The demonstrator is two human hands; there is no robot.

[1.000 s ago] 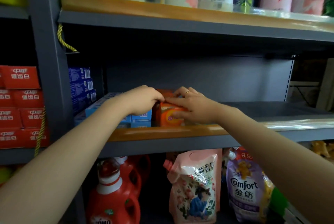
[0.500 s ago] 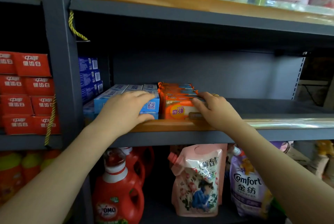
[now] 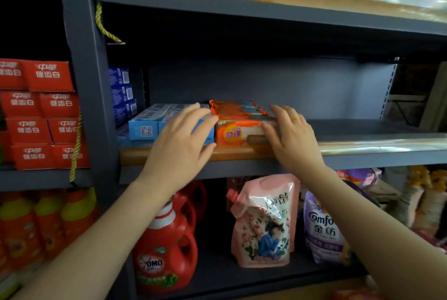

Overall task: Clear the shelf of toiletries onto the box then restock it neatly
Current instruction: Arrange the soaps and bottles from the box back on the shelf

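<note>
Orange soap packs (image 3: 238,128) sit btwn L hand (image 3: 180,140) & R hand (image 3: 289,136).

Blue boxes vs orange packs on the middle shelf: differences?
The blue boxes are rigid cartons, left; the orange packs are glossy wrappers, right. Left hand lies over the blue boxes; right hand touches the orange packs' right side. Both run front to back, side by side.

The grey shelf (image 3: 362,128) with a wooden front edge carries blue boxes (image 3: 147,125) at its left, orange packs (image 3: 238,128) just beside them.
</note>
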